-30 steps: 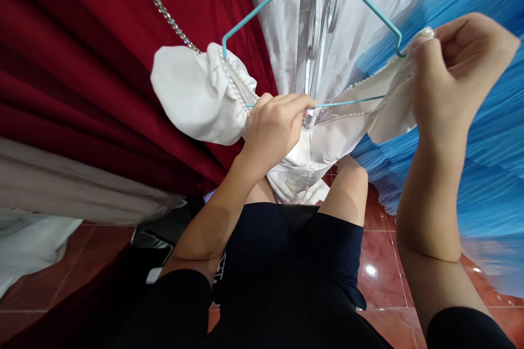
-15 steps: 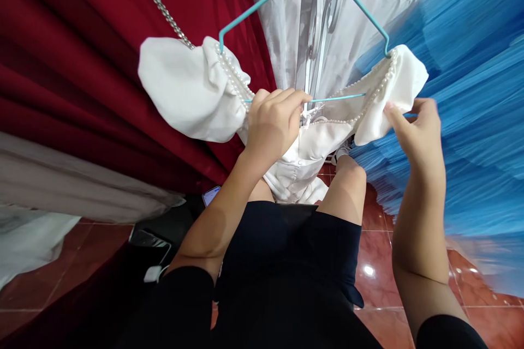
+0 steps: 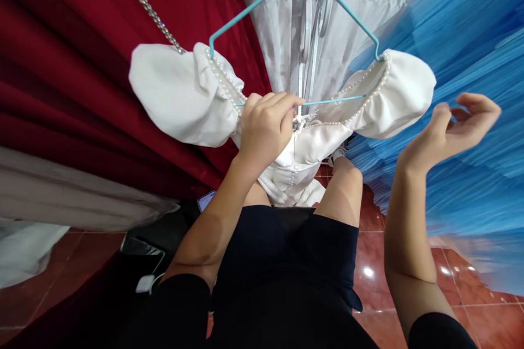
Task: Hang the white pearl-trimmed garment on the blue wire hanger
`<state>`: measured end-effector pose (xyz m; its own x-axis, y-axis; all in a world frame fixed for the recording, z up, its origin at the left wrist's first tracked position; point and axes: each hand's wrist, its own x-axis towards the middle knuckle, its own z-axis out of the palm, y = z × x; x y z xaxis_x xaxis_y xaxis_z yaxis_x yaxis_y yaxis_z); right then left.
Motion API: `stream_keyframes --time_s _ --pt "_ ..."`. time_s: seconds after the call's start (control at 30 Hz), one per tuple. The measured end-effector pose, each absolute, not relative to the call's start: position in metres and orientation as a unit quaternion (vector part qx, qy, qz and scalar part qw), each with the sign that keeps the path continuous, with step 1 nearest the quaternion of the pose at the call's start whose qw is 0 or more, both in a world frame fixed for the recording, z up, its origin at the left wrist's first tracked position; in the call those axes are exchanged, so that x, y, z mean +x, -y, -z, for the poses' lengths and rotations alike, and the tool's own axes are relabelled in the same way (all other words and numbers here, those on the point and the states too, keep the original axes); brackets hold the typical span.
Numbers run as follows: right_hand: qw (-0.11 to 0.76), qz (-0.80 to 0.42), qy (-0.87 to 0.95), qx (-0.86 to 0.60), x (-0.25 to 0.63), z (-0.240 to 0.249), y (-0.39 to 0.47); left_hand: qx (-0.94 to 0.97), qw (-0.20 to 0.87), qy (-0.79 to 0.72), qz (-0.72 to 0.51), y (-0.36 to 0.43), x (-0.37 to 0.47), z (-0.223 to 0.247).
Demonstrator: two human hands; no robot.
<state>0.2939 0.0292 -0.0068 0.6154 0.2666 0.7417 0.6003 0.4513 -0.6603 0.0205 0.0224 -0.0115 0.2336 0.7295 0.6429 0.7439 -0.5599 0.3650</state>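
Note:
A white dress with puffed sleeves and pearl-beaded edges hangs on a light-blue hanger. Its left sleeve and right sleeve both puff outward. My left hand is closed around the hanger's lower bar at the dress's neckline; its fingertips are partly hidden. Off to the right of the right sleeve, my right hand touches nothing, its fingers loosely curled and apart.
Red curtain fabric fills the left, with a silver bead chain before it. White cloth hangs behind the hanger, blue tulle at right. Lower left are a phone and a white charger. The floor is red tile.
My right hand has let go of the right sleeve and moved away to the right. That sleeve now looks fuller and rounder. My left hand still holds the hanger bar.

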Motion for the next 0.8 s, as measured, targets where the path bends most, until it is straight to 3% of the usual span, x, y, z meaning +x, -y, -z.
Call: stream_keyframes --time_s 0.07,0.1,0.23,0.3,0.4,0.53,0.63,0.8 --pt "0.780 0.115 0.465 -0.402 0.264 0.002 -0.009 -0.786 0.012 0.468 0.404 -0.024 0.021 0.013" --pt "0.761 0.073 0.524 -0.375 0.250 -0.001 0.000 -0.784 0.013 0.470 0.405 -0.024 0.021 0.013" --pt "0.482 -0.319 0.676 -0.458 0.204 0.001 0.009 -0.779 0.008 0.481 0.402 -0.023 0.023 0.013" --pt "0.418 -0.484 0.626 -0.447 0.188 0.009 -0.001 -0.780 0.013 0.481 0.400 -0.021 0.024 0.012" --pt "0.511 -0.609 0.484 -0.366 0.171 0.020 -0.022 -0.783 0.023 0.474 0.403 -0.019 0.024 0.012" --pt "0.678 -0.611 0.343 -0.222 0.164 0.024 -0.041 -0.776 0.020 0.466 0.425 -0.020 0.026 0.016" --pt "0.709 -0.623 0.300 -0.139 0.166 0.029 -0.043 -0.767 0.008 0.457 0.449 -0.020 0.030 0.023" --pt "0.714 -0.592 0.338 -0.157 0.166 0.034 -0.036 -0.700 0.050 0.431 0.567 -0.015 0.024 0.028"
